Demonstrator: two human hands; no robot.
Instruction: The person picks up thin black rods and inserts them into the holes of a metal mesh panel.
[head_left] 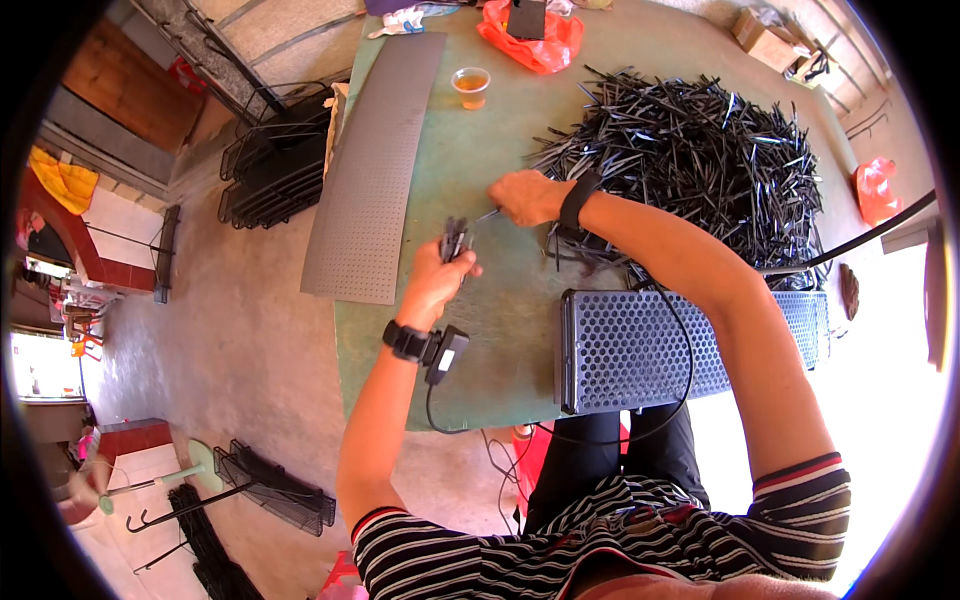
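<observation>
My left hand is closed round a small bundle of short black strips, whose ends stick up past the fingers. To its right and a little farther off, my right hand has its fingers pinched together on a thin dark strip that points toward the left hand. A large heap of loose black strips spreads beside my right wrist and forearm. Both hands are over the green table.
A long grey perforated panel lies along the table's left side. Nearest me on the right is a black perforated metal piece, crossed by a cable. Farther back are a cup of amber drink and a red plastic bag.
</observation>
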